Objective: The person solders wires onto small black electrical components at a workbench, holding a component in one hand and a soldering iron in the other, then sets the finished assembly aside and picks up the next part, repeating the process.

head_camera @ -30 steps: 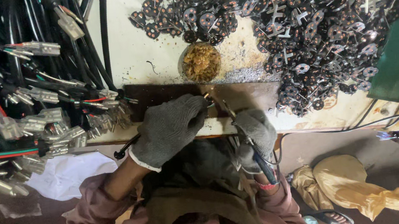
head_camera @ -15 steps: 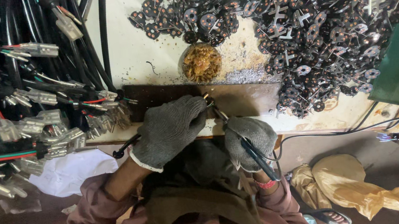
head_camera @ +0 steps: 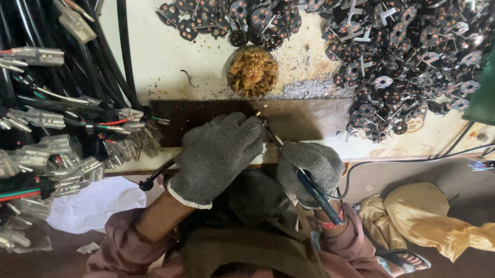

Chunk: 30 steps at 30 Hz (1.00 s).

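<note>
My left hand, in a grey knitted glove, is curled into a loose fist with the knuckles up and the fingers folded inward toward the right. Its bare forearm runs down and left into a rolled pinkish sleeve. My right hand, gloved the same, sits just beside and slightly lower, closed in a tight grip, wrist bent. Both forearms angle in from below, so the two hands nearly touch.
</note>
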Available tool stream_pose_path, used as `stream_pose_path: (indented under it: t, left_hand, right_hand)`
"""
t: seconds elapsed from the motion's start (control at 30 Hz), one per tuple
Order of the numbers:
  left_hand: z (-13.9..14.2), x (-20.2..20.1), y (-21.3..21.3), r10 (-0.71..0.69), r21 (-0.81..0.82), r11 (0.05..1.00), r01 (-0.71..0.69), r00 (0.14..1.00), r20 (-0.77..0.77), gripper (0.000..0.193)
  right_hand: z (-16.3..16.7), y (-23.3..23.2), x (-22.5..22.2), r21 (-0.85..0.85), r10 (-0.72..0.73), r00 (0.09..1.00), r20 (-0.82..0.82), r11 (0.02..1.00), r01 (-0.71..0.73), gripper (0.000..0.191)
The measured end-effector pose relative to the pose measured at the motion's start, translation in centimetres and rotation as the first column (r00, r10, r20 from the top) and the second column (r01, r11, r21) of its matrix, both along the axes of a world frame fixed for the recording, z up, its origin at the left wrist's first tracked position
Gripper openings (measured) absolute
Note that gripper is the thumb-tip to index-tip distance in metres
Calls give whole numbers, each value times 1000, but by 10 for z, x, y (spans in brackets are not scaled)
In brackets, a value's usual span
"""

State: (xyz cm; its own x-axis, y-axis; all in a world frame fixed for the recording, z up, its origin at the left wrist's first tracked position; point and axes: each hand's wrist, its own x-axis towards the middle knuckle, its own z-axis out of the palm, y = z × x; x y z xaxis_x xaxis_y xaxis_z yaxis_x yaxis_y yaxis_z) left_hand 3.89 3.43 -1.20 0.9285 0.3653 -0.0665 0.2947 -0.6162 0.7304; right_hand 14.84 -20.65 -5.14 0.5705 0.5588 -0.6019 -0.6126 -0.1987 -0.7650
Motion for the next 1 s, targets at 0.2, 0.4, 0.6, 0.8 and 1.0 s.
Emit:
stream_pose_path:
  t: [0.2, 0.4, 0.6, 0.8, 1.0]
  left_hand:
    - [2, 2, 2, -27, 23, 999, 29, 998, -48, 21]
    - [-1, 3, 3, 18, -20, 1000, -17, 999, 28, 23]
    - [-1, 4, 1, 35, 3, 999, -35, 999, 27, 21]
    - [1, 6, 2, 46, 29, 998, -47, 999, 27, 17]
    - [5, 8, 7, 31, -31, 999, -31, 1000, 1, 15]
  right_hand:
    - [-4, -3, -1, 0, 7, 999, 54, 1000, -6, 17]
    - [-15, -18, -2, 9, -2, 999, 39, 1000, 2, 21]
    - [-46, -49, -2, 42, -29, 998, -63, 999, 31, 27]
    - [-30, -31, 2, 40, 136, 979, 149, 989, -143, 26]
    - [11, 17, 16, -140, 341, 360, 868, 865, -482, 25]
